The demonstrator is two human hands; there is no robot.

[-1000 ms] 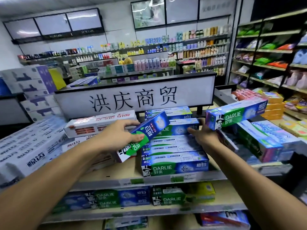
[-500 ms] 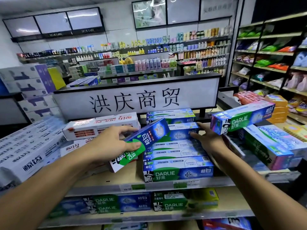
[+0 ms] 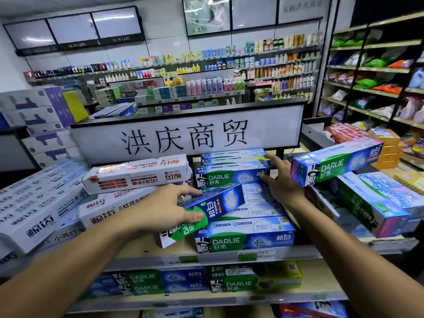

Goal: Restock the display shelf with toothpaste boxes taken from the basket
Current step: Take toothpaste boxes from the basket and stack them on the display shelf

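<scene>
we log left hand [image 3: 167,210] gripping toothpaste box [image 3: 215,207], thumb on green near end, fingers curled over top edge | box long axis slants lower-left to upper-right, far end against Darlie stack [image 3: 243,239] on display shelf [image 3: 206,259] | right hand [image 3: 282,184] fingers straight, spread, touching stack's right end

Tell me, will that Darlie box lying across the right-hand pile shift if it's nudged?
Probably. The Darlie box lies tilted across the right-hand pile, its left end seemingly overhanging, so a nudge could slide it off. Its glossy, sharp-edged carton looks stiff and likely light.
</scene>
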